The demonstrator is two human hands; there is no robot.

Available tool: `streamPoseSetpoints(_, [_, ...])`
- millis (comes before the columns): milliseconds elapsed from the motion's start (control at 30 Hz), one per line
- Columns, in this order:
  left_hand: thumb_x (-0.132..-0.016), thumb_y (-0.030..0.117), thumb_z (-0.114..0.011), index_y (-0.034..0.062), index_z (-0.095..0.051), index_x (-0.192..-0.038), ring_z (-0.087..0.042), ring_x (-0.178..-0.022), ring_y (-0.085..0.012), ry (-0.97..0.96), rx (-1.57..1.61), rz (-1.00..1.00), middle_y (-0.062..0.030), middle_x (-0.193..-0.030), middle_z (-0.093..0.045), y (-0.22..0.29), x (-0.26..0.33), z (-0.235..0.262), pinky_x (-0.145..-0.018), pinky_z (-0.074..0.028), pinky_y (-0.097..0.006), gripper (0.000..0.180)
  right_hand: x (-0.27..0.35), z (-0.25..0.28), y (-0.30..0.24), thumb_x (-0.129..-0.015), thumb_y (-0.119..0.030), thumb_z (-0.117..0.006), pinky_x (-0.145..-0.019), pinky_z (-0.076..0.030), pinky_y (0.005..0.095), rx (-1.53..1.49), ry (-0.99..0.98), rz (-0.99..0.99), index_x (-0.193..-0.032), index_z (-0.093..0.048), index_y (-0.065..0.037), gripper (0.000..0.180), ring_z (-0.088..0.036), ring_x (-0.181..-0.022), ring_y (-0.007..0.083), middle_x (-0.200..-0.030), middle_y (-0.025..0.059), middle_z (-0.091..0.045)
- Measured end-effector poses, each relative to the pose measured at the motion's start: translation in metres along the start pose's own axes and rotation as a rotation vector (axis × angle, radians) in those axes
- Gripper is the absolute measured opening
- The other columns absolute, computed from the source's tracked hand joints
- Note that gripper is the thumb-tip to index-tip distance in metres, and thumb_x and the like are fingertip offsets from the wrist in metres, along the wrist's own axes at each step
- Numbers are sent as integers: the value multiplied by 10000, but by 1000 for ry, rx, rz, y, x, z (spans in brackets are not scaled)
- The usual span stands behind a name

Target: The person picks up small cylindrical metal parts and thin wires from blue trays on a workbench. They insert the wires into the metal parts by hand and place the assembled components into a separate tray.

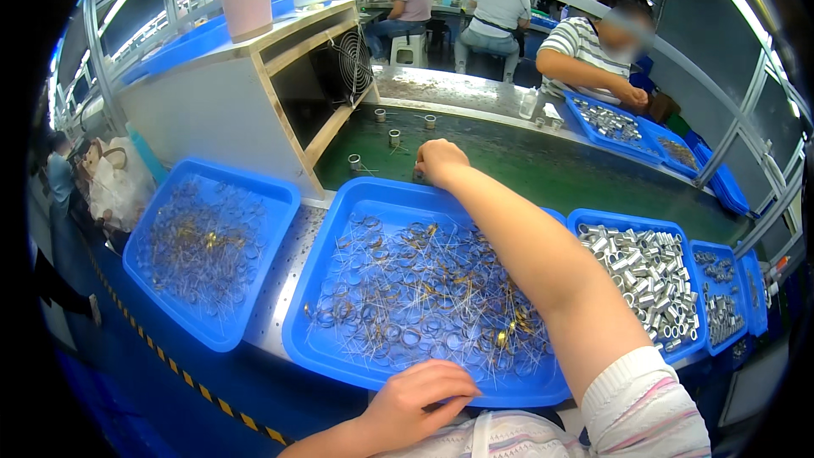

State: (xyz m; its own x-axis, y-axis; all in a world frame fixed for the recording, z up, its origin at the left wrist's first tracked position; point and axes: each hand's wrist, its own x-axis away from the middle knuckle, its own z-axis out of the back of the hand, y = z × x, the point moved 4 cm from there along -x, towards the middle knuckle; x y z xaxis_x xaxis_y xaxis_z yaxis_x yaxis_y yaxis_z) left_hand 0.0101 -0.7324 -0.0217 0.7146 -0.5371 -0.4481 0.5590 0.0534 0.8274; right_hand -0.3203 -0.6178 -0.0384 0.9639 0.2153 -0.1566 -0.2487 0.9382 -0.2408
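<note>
My right hand (441, 161) reaches over the green conveyor belt (500, 171). Its fingers are closed round a small metal sleeve, mostly hidden under them. Several similar metal sleeves (394, 137) stand upright on the belt nearby, some with thin wires sticking out. My left hand (420, 399) rests at the near edge of the large blue tray (298, 322), thumb and fingertips brought together; whatever they may hold cannot be made out. Inside that tray lie many tangled thin wire rings with long leads (415, 288), some with yellowish parts.
Left stands another blue tray (233, 331) of wire pieces; right, a blue tray (699, 322) of silver sleeves and smaller trays (742, 309). A wooden-framed box (280, 93) with a fan sits at the belt's far left. Across it, a co-worker (585, 55) handles parts beside trays.
</note>
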Motion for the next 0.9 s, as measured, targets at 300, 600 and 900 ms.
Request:
streamPoseSetpoints(300, [-868, -38, -544, -4, -541, -1134, -570, -982, -164, 258, 553, 233, -102, -1051, -603, -30, -25, 1, -849, -460, -277, 268, 187, 125, 8, -805, -124, -642, -648, -497, 319, -653, 179, 359, -866, -664, -6, 134, -639, -700, 215, -798, 149, -666])
streamPoseSetpoints(600, [-922, 132, -530, 22, -409, -1239, -591, -940, -237, 33, 1067, 442, -132, -1062, -578, -9, -59, -93, -780, -500, -302, 356, 385, 148, 27, -812, -50, -621, -662, -449, 325, -805, 387, 340, -867, -595, 3, 81, -548, -750, 236, -816, 82, -585])
streamPoseSetpoints(900, [-801, -63, -601, 1, -485, -1066, -602, -823, -207, 124, 863, 474, -139, -947, -596, 2, -50, -112, -691, -494, -298, 297, 414, 144, 40, -790, -27, -641, -724, -472, 342, -759, 442, 276, -928, -617, -18, 141, -581, -835, 261, -881, 86, -620])
